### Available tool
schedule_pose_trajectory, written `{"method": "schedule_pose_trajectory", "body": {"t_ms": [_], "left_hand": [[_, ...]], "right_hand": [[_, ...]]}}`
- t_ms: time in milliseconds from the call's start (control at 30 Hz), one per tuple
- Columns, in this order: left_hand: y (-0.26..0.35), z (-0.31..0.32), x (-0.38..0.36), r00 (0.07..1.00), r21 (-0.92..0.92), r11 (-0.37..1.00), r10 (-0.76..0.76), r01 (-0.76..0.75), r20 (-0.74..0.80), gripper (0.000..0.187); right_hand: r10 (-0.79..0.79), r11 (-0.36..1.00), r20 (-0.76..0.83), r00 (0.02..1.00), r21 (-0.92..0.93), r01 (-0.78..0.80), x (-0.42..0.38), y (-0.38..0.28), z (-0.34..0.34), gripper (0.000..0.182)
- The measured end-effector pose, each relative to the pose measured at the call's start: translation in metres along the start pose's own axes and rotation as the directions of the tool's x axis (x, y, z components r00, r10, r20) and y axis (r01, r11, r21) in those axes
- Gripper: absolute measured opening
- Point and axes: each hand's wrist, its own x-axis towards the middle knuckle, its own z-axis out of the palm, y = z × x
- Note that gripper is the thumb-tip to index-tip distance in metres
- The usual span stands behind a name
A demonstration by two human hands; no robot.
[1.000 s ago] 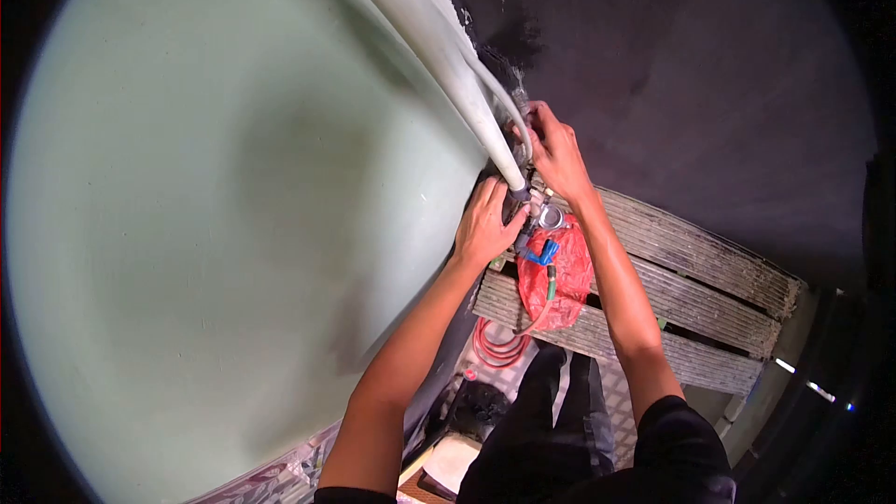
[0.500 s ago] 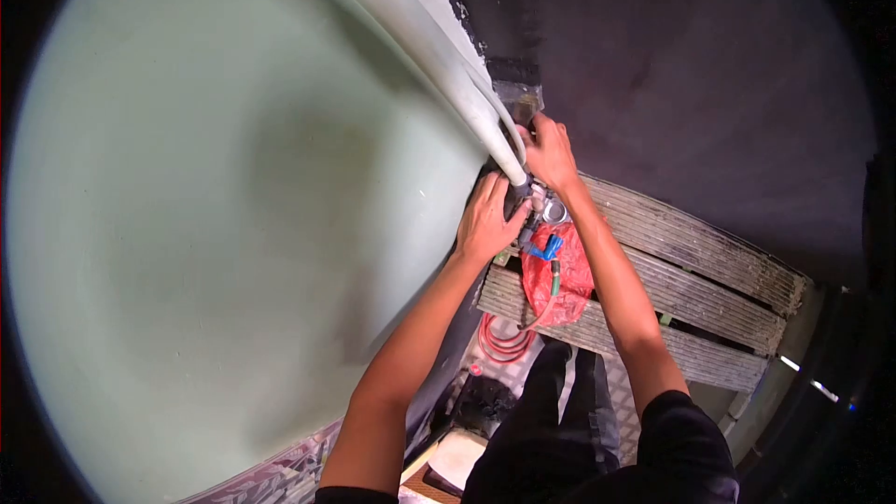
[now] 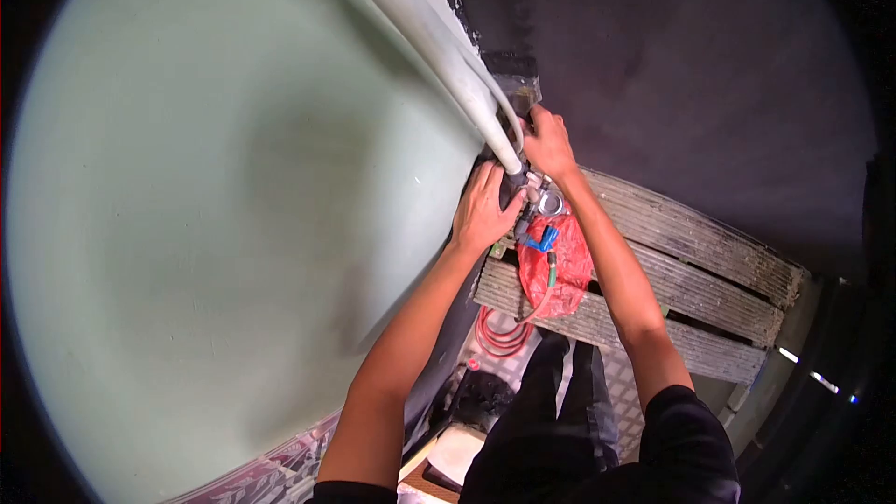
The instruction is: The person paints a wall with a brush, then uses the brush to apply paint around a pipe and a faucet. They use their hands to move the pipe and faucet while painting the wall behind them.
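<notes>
While left hand [image 3: 483, 210] wraps the fitting [image 3: 516, 185] at the pipe [image 3: 467, 75] end, right hand [image 3: 549, 145] pinches beside it (fingers curled). Pipe axis runs up-left; both hands touch the joint above the red bag [image 3: 555, 271].

Pale green wall [image 3: 215, 224], dark wall [image 3: 691, 65], wood slat bench [image 3: 709, 280], dim light

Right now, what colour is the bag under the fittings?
Red, the plastic bag; seen in the head view.
</notes>
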Motion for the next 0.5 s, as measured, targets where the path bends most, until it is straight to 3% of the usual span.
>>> {"method": "schedule_pose_trajectory", "body": {"t_ms": [67,200,300,333,433,500], "left_hand": [[-0.002,0.003,-0.001,1.000,0.018,1.000,-0.003,0.003,0.001,0.045],[-0.006,0.002,-0.003,0.997,0.011,0.998,-0.062,0.062,0.050,0.047],[-0.009,0.006,-0.003,0.995,0.019,0.997,-0.073,0.072,0.065,0.046],[-0.008,0.006,-0.003,0.996,0.008,0.998,-0.064,0.063,0.058,0.046],[-0.006,0.006,-0.002,0.999,0.016,1.000,-0.025,0.025,0.023,0.046],[-0.005,0.005,-0.004,1.000,0.021,1.000,-0.021,0.021,0.020,0.046]], "right_hand": [[0.062,0.998,0.042,0.997,0.016,-0.063,-0.011,0.026,0.009,0.031],[0.001,0.997,0.042,0.999,-0.074,0.002,-0.017,0.020,-0.022,0.028],[-0.077,0.997,0.057,0.995,-0.003,0.077,-0.006,-0.021,-0.052,0.030],[-0.024,0.992,0.078,0.997,0.125,0.014,0.004,-0.021,-0.049,0.034],[0.012,0.997,0.006,1.000,0.071,-0.012,0.010,0.010,-0.019,0.037],[0.076,0.994,0.042,0.996,0.076,-0.079,-0.008,0.037,-0.002,0.037]]}}
